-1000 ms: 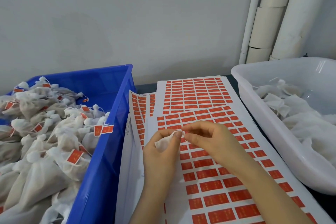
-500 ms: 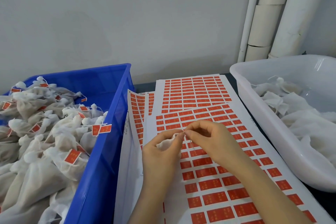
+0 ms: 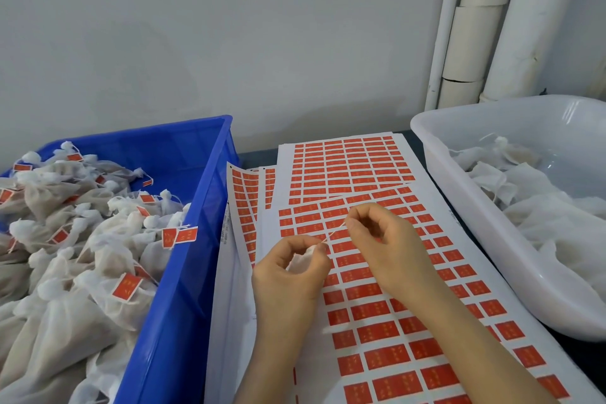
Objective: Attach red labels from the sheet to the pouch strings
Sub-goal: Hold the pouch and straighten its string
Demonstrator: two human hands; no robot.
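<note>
Dark counter [image 3: 254, 157] before a plain grey wall [image 3: 229, 43]. Centre: a small white mesh pouch [image 3: 299, 262] is gripped in the curled left hand [image 3: 288, 279]. Its thin white string [image 3: 334, 232] runs taut up and right to the right hand [image 3: 383, 246], which pinches it between thumb and forefinger. Both hands are over white sheets of red rectangular labels [image 3: 377, 315]. Left: blue plastic bin [image 3: 190, 272] heaped with labelled pouches [image 3: 82, 239]. Right: white plastic tub [image 3: 465, 226] holding unlabelled pouches [image 3: 541, 216].
</note>
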